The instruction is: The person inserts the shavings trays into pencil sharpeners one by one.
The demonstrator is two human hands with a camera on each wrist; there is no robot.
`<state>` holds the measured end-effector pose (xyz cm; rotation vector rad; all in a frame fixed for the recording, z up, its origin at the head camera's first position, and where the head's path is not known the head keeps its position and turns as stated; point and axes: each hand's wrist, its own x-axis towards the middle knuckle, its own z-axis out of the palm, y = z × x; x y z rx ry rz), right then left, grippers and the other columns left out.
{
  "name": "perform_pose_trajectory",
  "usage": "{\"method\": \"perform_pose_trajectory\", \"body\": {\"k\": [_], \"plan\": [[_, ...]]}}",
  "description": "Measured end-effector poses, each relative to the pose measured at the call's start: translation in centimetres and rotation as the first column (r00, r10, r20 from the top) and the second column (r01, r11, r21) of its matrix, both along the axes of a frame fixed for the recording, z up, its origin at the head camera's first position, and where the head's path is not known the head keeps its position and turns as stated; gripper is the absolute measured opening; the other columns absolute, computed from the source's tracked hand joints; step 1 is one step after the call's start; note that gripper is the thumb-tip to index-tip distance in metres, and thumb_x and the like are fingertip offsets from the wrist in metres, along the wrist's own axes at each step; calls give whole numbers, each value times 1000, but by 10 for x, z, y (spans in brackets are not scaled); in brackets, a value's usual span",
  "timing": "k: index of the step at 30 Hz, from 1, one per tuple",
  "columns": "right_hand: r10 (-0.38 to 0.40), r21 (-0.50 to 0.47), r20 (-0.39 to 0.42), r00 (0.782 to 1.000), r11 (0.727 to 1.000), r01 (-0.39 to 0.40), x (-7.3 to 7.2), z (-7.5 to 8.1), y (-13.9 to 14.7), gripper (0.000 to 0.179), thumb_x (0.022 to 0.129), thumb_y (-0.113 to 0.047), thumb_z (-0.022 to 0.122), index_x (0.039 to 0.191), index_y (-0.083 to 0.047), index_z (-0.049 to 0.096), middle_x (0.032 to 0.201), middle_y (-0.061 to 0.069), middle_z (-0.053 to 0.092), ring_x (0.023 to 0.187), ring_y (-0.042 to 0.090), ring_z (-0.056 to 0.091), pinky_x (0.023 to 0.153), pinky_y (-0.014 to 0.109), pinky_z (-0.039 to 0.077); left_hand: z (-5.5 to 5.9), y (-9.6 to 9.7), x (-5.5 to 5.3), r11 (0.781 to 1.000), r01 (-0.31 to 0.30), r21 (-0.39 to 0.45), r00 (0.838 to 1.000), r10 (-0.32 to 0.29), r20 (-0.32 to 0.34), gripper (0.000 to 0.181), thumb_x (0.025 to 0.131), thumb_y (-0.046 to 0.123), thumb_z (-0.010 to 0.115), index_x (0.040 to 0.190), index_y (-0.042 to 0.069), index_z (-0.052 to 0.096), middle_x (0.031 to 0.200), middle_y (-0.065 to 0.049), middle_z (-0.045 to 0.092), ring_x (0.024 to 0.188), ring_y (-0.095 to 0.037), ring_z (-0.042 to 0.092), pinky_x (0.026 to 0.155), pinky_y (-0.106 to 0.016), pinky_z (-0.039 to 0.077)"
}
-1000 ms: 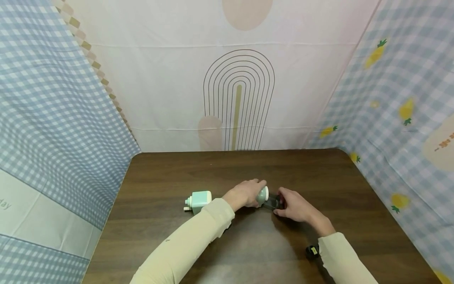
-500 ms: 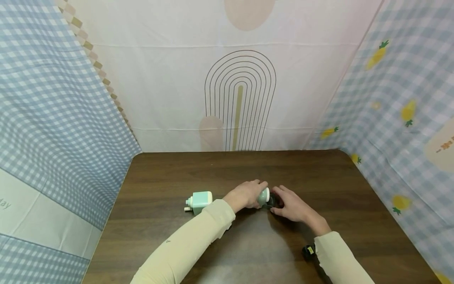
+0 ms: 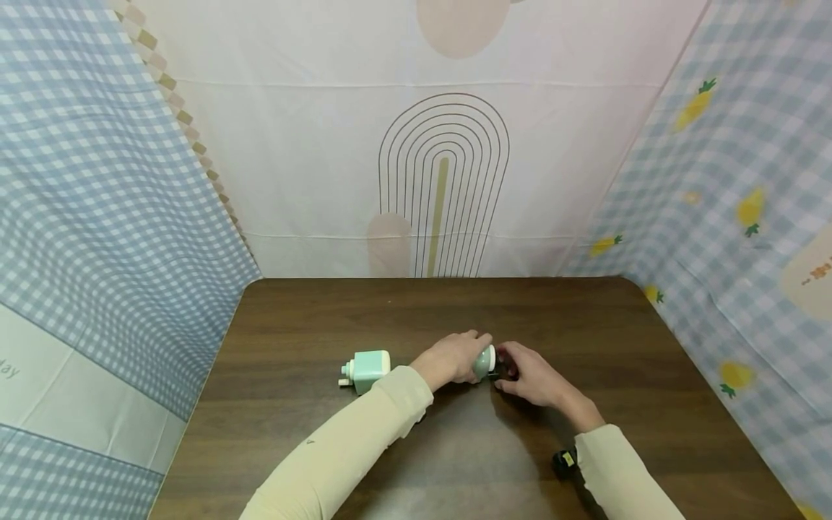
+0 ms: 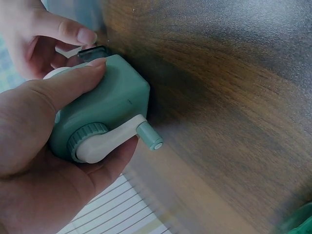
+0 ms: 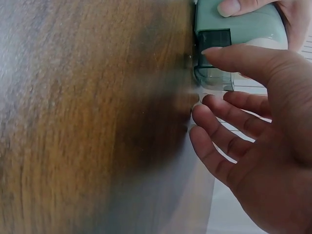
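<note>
My left hand (image 3: 451, 359) grips a green hand-crank pencil sharpener (image 4: 114, 87) just above the tabletop, thumb across its side. Its white crank (image 4: 109, 144) with a green knob points away from my palm in the left wrist view. A dark see-through shavings drawer (image 5: 214, 75) sits at the sharpener's front, partly sticking out. Beside it, my right hand (image 3: 536, 375) has loosely bent fingers; its thumb tip (image 5: 210, 54) is right at the drawer's side and the other fingertips stand near the drawer's outer end. My left palm hides part of the sharpener.
A mint-green boxy object (image 3: 370, 368) with white knobby parts lies left of my left hand, partly behind the sleeve. All of this is on a brown wooden table (image 3: 312, 310). Patterned cloth (image 3: 312, 159) hangs along its back and both sides.
My right hand has moved left, bringing the drawer in close against the sharpener's front. The left hand and the sharpener have stayed nearly in place.
</note>
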<state>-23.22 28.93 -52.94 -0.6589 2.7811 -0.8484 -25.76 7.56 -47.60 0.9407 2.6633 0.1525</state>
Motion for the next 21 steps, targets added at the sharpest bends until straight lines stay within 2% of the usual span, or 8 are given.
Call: {"method": "perform_pose_trajectory", "body": {"k": [9, 21], "plan": [[3, -19, -10, 1000, 1000, -3, -4, -4, 2, 54, 90, -17, 87, 136, -6, 61, 113, 3, 61, 87, 18, 59, 75, 31, 53, -2, 1, -1, 1000, -3, 6, 1000, 3, 6, 66, 92, 33, 86, 146, 22, 49, 140, -5, 59, 116, -21, 64, 94, -33, 56], [-4, -76, -1, 1000, 997, 4, -4, -6, 4, 47, 86, -22, 92, 121, -11, 64, 106, 3, 63, 86, 21, 60, 74, 29, 53, -4, 1, -2, 1000, -3, 2, 1000, 3, -4, 69, 92, 32, 86, 148, 21, 48, 141, -5, 58, 115, -21, 65, 94, -33, 56]]}}
